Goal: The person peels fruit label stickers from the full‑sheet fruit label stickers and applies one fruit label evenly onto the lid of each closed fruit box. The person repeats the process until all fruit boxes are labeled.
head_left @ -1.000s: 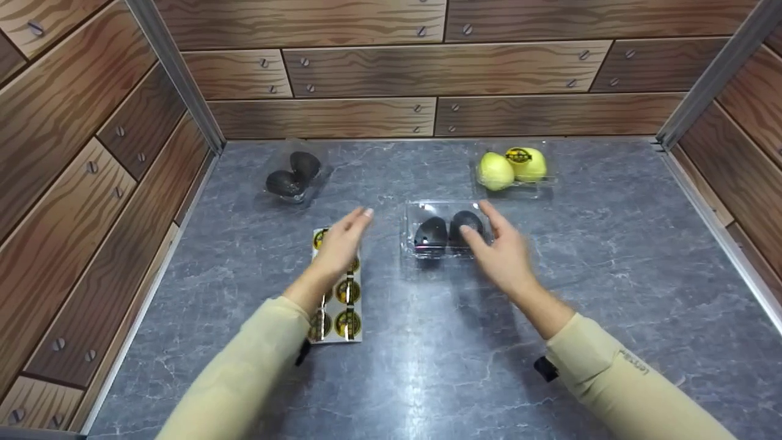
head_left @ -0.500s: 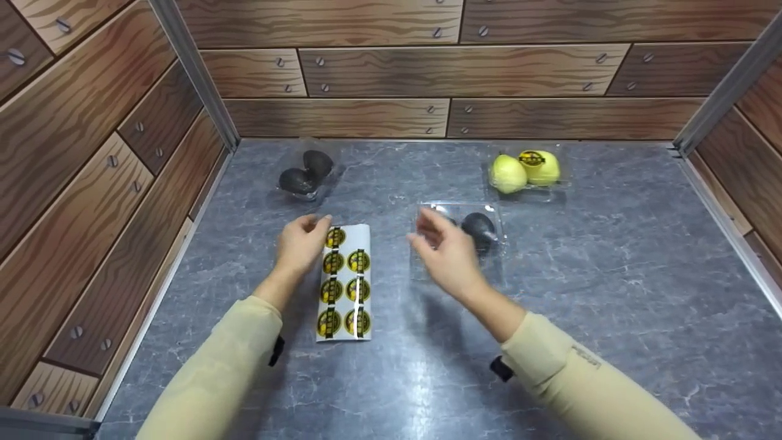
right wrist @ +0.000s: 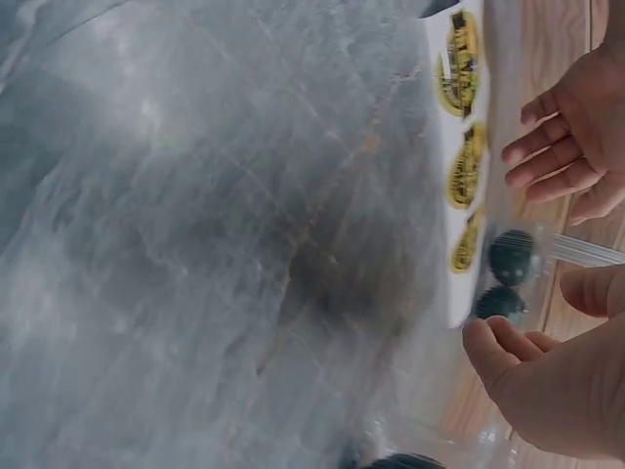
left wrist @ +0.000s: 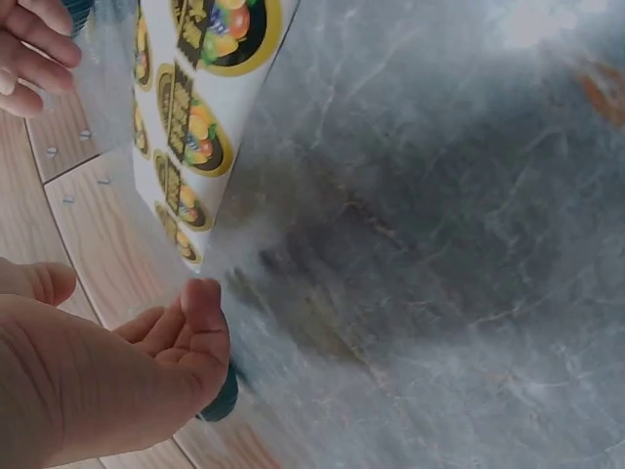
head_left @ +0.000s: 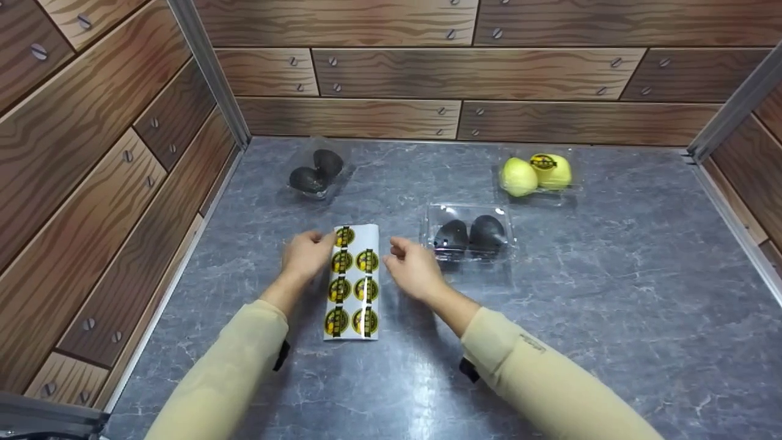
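A white sheet of round yellow-and-black fruit stickers (head_left: 354, 281) lies on the grey marbled table, its upper right spot bare. My left hand (head_left: 305, 256) is at the sheet's upper left edge, thumb and fingertips right by it, fingers loosely bent. Off the right edge hovers my right hand (head_left: 412, 266), also loosely bent and holding nothing. Both hands (right wrist: 566, 137) show in the right wrist view. Just beyond the right hand stands a clear plastic clamshell box (head_left: 467, 211) with two dark avocados (head_left: 487, 232) inside.
At the back left sits another clear box with two dark avocados (head_left: 307, 180). A clear box with two yellow-green fruits (head_left: 519, 177) stands at the back right, a round sticker (head_left: 543, 162) on top. Wood-patterned walls (head_left: 391, 73) enclose the table's back and sides.
My right hand has left the near avocado box and moved left toward the sticker sheet. The left hand has drawn back from over the sheet to its left edge. The view has shifted slightly.
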`<act>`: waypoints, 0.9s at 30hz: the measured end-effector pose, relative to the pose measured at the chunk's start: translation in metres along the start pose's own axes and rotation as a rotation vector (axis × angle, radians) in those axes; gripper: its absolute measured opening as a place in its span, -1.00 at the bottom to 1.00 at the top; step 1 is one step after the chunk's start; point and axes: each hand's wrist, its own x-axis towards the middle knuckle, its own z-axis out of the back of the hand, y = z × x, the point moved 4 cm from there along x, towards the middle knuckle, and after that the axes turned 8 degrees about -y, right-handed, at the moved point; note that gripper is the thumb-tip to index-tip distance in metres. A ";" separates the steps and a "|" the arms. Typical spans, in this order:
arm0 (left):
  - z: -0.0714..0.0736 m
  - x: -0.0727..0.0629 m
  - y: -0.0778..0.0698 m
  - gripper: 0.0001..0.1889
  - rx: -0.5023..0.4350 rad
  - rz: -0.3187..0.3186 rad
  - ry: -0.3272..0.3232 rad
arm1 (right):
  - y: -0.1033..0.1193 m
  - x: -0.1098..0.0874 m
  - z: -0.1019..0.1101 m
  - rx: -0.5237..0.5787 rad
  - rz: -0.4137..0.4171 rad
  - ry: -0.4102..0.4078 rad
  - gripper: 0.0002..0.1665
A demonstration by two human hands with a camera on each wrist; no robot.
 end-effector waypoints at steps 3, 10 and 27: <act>-0.003 -0.001 0.003 -0.36 0.026 0.007 0.020 | -0.003 0.003 -0.008 -0.033 0.006 0.002 -0.38; -0.005 -0.003 0.009 -0.45 0.044 0.026 0.005 | -0.005 0.005 -0.028 -0.065 -0.016 0.056 -0.34; -0.017 -0.006 -0.001 -0.55 0.005 -0.001 0.007 | -0.015 0.006 -0.035 -0.033 0.053 0.070 -0.37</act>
